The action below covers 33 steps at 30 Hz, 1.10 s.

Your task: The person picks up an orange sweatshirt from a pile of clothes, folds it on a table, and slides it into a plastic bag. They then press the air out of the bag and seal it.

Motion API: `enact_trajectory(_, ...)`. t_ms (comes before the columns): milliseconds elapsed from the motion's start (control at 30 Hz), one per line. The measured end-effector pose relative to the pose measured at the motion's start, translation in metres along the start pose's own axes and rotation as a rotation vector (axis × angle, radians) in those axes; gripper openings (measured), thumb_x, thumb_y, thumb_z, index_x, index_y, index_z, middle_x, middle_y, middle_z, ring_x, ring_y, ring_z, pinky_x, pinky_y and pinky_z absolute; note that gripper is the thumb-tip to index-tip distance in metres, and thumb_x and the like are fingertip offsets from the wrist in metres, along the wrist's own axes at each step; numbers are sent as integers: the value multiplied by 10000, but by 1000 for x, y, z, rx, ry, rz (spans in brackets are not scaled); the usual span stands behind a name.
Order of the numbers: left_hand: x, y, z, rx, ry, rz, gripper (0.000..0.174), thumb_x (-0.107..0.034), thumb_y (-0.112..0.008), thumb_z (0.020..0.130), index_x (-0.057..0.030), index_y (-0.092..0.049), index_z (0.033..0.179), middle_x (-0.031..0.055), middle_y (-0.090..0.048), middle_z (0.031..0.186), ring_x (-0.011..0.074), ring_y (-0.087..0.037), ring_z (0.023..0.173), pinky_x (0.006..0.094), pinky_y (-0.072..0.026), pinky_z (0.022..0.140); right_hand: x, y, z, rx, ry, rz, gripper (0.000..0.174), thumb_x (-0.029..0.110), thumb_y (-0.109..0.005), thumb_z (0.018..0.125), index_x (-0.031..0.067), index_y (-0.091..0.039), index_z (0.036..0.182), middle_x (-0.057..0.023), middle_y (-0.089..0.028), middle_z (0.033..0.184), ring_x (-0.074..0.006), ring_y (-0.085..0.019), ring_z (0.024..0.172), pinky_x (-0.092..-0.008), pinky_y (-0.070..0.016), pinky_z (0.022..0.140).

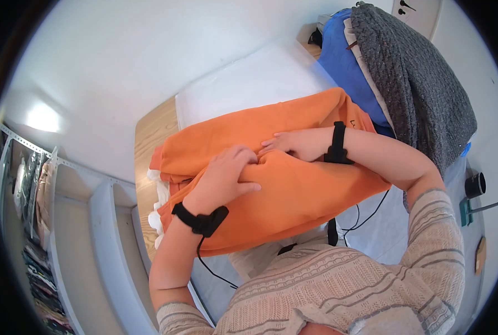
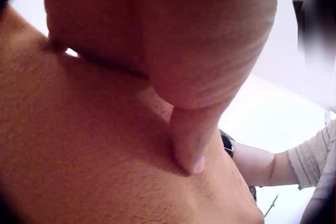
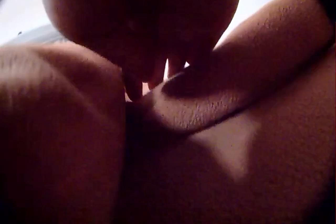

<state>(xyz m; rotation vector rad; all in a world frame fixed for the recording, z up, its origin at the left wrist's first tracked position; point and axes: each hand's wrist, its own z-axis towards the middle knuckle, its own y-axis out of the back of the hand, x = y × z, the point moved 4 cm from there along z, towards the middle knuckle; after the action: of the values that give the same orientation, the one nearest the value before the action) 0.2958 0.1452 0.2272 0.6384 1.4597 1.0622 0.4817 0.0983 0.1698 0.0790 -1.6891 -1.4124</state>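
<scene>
A thick orange sweatshirt (image 1: 293, 195) lies across the table in front of the person, with a lengthwise fold and small dark lettering at its right end. The left hand (image 1: 218, 176) rests on its near half, thumb spread away from the fingers. In the left wrist view the thumb (image 2: 190, 148) presses straight onto the orange cloth (image 2: 79, 145). Close by, the right hand (image 1: 304, 145) reaches in from the right, fingers laid on the fold beside a small pucker. Seen from the right wrist, its fingers (image 3: 135, 87) extend down behind a cloth ridge (image 3: 205, 108); this view is dark.
White scalloped edges (image 1: 155, 220) show at the sweatshirt's left end. The wooden table (image 1: 148, 131) has a clear plastic sheet (image 1: 243, 78) at the back. A grey knit garment (image 1: 410, 84) and blue cloth (image 1: 343, 67) are piled back right. Shelves (image 1: 92, 245) stand left; a cable (image 1: 218, 273) hangs from the left wrist.
</scene>
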Motion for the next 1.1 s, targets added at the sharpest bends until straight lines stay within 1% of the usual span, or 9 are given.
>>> enact_trajectory(33,8,-7,-3,-5,-1,-1,393,-173,-719,758,-66,-557,1099,121,-559,1126,326,-514,1087,433,-399,929,0,8,-1,3,0,-3,391,95,-546,895,105,-548,1286,-103,-497,1384,-288,-370,1357,-481,-246,1125)
enact_trajectory(100,27,-19,-10,-85,98,124,684,-358,-653,852,-51,-376,1397,175,-405,1406,341,-365,1319,484,-274,1081,-14,28,-9,-71,-535,339,359,99,-527,911,73,-554,1269,-121,-534,1323,-298,-459,1266,-467,-318,1062)
enact_trajectory(167,34,-24,-8,4,156,117,745,-424,-594,879,-30,-295,1436,202,-335,1454,340,-298,1366,499,-236,1102,18,28,-12,-271,-549,139,364,143,-521,932,55,-535,1285,-146,-551,1270,-288,-511,1183,-446,-403,956)
enact_trajectory(233,40,-35,-10,95,224,95,810,-489,-535,907,-9,-214,1475,230,-265,1501,339,-231,1413,514,-198,1124,62,21,-9,-499,-214,-500,417,215,-536,936,43,-497,1314,-166,-525,1293,-294,-492,1210,-457,-447,896)
enact_trajectory(433,39,-32,-3,179,275,101,698,-335,-532,932,7,-234,1462,210,-306,1480,336,-243,1405,475,-175,1144,53,-49,-29,-171,-620,-313,707,306,-514,934,119,-142,1506,-263,-241,1487,-438,-328,1335,-616,-321,1014)
enact_trajectory(567,43,5,-34,-29,132,54,678,-108,-606,844,-2,-303,1440,215,-303,1489,350,-224,1415,432,-183,1151,97,-35,-57,-202,-641,-503,727,273,-579,900,117,-188,1493,-223,-273,1486,-410,-317,1347,-587,-320,1032)
enact_trajectory(700,78,30,-101,-162,316,254,729,-172,-624,851,-52,-264,1473,257,-265,1495,418,-206,1406,462,-209,1141,131,-62,-102,-320,-615,-438,651,299,-607,883,159,-328,1454,-204,-358,1445,-392,-321,1352,-601,-248,1069)
enact_trajectory(833,124,4,-154,-69,505,41,720,-214,-623,878,-32,-258,1471,242,-263,1502,377,-224,1410,428,-219,1141,99,-83,-152,-735,-1064,-624,516,340,-574,888,138,-476,1353,-149,-446,1376,-348,-381,1300,-565,-228,1069)
enact_trajectory(1100,128,5,-189,61,704,-5,729,-210,-613,896,15,-221,1469,220,-270,1508,330,-246,1412,367,-224,1147,86,-100,-136,-870,-1006,-638,435,365,-565,883,86,-576,1216,-129,-521,1261,-325,-438,1206,-524,-260,1041)
